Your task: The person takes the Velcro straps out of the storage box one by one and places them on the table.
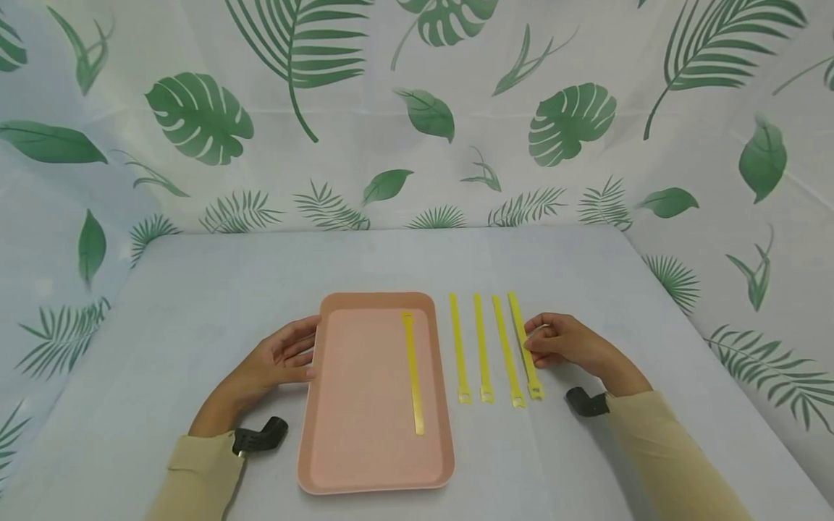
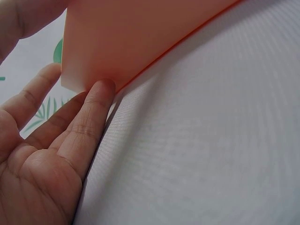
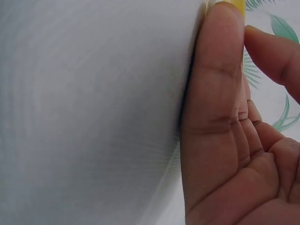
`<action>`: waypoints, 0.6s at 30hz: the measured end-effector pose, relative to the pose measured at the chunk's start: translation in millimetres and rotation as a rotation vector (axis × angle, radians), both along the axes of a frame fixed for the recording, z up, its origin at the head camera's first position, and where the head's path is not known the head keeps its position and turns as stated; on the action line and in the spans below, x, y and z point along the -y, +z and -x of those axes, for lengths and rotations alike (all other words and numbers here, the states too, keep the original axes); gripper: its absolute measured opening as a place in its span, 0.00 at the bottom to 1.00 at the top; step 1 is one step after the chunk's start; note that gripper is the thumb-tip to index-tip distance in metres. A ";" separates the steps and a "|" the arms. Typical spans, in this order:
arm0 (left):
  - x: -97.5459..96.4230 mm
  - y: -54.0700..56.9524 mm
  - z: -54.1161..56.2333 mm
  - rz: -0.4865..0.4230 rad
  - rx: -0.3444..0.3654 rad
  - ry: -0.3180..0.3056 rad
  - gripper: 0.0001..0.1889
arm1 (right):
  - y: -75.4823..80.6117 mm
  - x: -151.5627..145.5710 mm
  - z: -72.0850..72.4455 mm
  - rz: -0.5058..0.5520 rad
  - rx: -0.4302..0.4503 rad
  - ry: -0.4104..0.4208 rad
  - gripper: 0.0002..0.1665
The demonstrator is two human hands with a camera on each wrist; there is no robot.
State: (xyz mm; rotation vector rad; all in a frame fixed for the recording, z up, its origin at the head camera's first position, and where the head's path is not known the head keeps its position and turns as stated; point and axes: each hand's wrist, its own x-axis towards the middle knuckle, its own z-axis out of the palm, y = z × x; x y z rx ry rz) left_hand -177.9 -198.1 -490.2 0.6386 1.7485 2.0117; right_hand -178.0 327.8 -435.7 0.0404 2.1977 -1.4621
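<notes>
A pink rectangular tray [image 1: 365,434] lies on the table, with one yellow cable tie [image 1: 415,376] with a slotted end flat inside it, near its right side. At the tray's left edge my left hand [image 1: 283,354] touches the side with its fingers loosely extended; the left wrist view shows fingertips against the tray's outer wall [image 2: 122,42]. To the right of the tray several more yellow cable ties [image 1: 459,347] lie in a row, slotted ends toward me. My right hand [image 1: 573,344] pinches the rightmost cable tie [image 1: 517,318] by its right side, and a shadow shows beneath it.
A pale cloth covers the table [image 1: 228,282]. Behind and beside it hangs a white curtain [image 1: 365,123] printed with green leaves. Black wrist devices [image 1: 262,435] sit below both hands, at the beige sleeves [image 1: 664,449].
</notes>
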 end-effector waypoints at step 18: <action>0.5 -0.4 1.2 0.015 0.002 0.002 0.46 | 11.0 6.2 -2.1 -0.240 -0.078 -0.015 0.19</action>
